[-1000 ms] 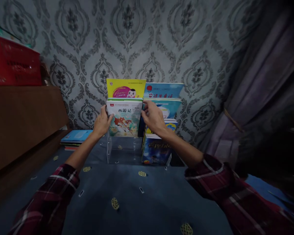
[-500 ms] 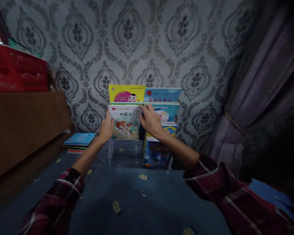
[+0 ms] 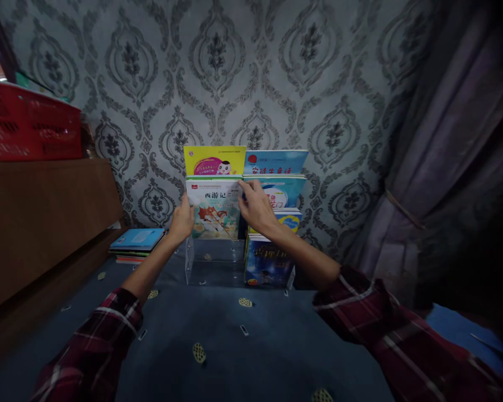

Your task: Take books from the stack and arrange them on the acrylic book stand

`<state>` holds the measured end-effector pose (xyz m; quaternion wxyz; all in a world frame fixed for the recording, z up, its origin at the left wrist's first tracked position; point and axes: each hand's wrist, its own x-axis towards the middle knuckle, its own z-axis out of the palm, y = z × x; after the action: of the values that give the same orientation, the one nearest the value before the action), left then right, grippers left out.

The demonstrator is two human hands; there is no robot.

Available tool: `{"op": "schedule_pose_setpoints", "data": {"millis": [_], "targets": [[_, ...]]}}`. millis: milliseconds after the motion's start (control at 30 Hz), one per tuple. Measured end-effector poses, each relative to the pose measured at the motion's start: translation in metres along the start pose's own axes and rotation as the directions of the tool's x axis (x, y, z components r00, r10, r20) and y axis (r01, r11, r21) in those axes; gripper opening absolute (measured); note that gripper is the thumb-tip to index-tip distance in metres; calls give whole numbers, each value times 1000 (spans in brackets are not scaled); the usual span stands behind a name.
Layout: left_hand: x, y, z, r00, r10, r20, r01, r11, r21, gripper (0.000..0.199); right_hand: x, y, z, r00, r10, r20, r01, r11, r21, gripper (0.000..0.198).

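西游记 picture book [image 3: 213,215] upright at the left column of a clear acrylic rack [image 3: 213,274], a hand at each side.

I have the left hand [image 3: 181,220] pinching its left edge and the right hand [image 3: 257,207] pinching its upper right corner; some fingertips hide behind the cover. Whether its lower edge is seated, I can't tell. Far side: yellow picture book [image 3: 213,153]. Right column: blue 安徒生童话 book [image 3: 276,161], teal book [image 3: 294,190], dark blue book [image 3: 266,271] nearest. My read on risks: uneven tilt could snag the lower edge on the acrylic; right knuckles, close to the teal book, could knock it askew; a hard push could slide the rack. Limits: wallpapered wall [image 3: 255,67] far, book stack [image 3: 137,239] left, beyond the left forearm. Most room: near side, over the patterned blue cloth [image 3: 222,335].
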<state>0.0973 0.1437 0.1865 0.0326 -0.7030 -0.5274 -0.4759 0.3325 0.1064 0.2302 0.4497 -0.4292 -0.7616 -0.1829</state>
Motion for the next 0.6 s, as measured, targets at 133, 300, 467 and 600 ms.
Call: {"op": "schedule_pose_setpoints", "data": {"millis": [133,300,467,600], "targets": [[2,-5,0,1000,6,21,-6,1000,1,36,-8,3,-1,1000,8,21,-9,999,35,51],[3,-9,3,1000,4,13,-4,1000,1,28,-20,9,1,998,-35,43,35,999,15,45],[2,-9,3,1000,2,21,-2,1000,-6,27,-26,13,4,993,-33,112,38,998,-45,38],[2,-9,2,1000,8,28,-8,1000,15,28,-27,13,5,988,-7,153,21,996,-92,39]]}}
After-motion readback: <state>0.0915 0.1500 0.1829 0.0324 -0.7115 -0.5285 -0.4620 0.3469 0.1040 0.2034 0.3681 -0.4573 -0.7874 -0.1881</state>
